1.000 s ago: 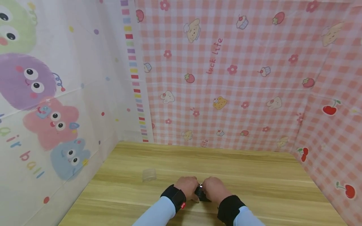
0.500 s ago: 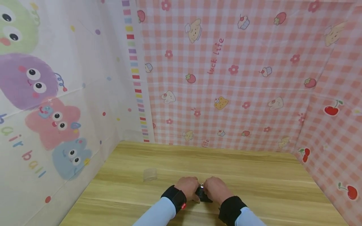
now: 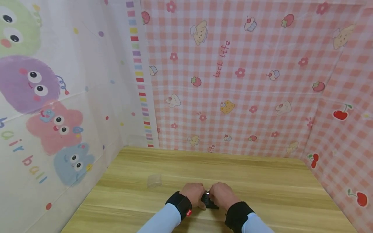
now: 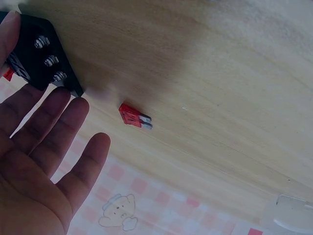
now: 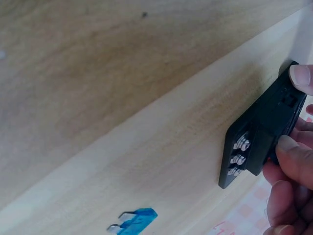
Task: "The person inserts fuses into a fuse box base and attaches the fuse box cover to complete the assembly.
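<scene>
My left hand (image 3: 193,192) holds a black fuse block (image 3: 210,202) on the tabletop, its thumb on one side and fingertips on the other. In the left wrist view, metal screw terminals (image 4: 50,60) line one end of the fuse block (image 4: 34,49). Part of a red blade fuse (image 4: 8,74) shows at its side. My right hand (image 5: 296,161) has curled fingers and thumb pinching at the raised part of the block, apparently on that red fuse, mostly hidden by the fingers. Another red blade fuse (image 4: 130,115) and a blue blade fuse (image 5: 139,222) lie loose nearby.
A clear plastic cover (image 3: 154,181) lies on the wooden table (image 3: 131,168), left of and beyond the hands. Patterned cloth (image 3: 233,90) hangs along the back and both sides of the table.
Both hands stay at the fuse block with almost no visible movement. The head view has shifted very slightly.
</scene>
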{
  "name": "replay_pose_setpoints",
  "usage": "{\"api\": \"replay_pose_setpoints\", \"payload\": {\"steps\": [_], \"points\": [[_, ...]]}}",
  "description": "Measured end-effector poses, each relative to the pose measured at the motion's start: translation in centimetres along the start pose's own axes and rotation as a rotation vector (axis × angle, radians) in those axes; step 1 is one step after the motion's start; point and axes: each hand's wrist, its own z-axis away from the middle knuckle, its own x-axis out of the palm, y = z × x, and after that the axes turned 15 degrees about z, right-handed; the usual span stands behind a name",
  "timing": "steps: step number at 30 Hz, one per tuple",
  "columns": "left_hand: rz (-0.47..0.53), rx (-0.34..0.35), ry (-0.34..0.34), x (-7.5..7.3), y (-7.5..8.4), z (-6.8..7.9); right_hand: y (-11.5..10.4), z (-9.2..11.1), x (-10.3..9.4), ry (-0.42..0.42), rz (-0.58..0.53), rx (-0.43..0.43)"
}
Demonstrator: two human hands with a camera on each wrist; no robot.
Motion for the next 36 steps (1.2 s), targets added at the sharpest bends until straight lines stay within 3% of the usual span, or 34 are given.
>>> {"api": "replay_pose_setpoints", "payload": {"steps": [20, 26, 36], "points": [[-0.033, -0.001, -0.023, -0.27, 0.19, 0.03, -0.28, -0.09, -0.31, -0.073, 0.032, 0.042], [-0.072, -0.006, -0.033, -0.34, 0.31, -0.02, -0.42, 0.02, -0.21, -0.049, 0.07, 0.032], [-0.096, 0.01, -0.018, -0.21, 0.17, 0.02, -0.38, 0.02, -0.11, -0.101, 0.032, 0.071]]}}
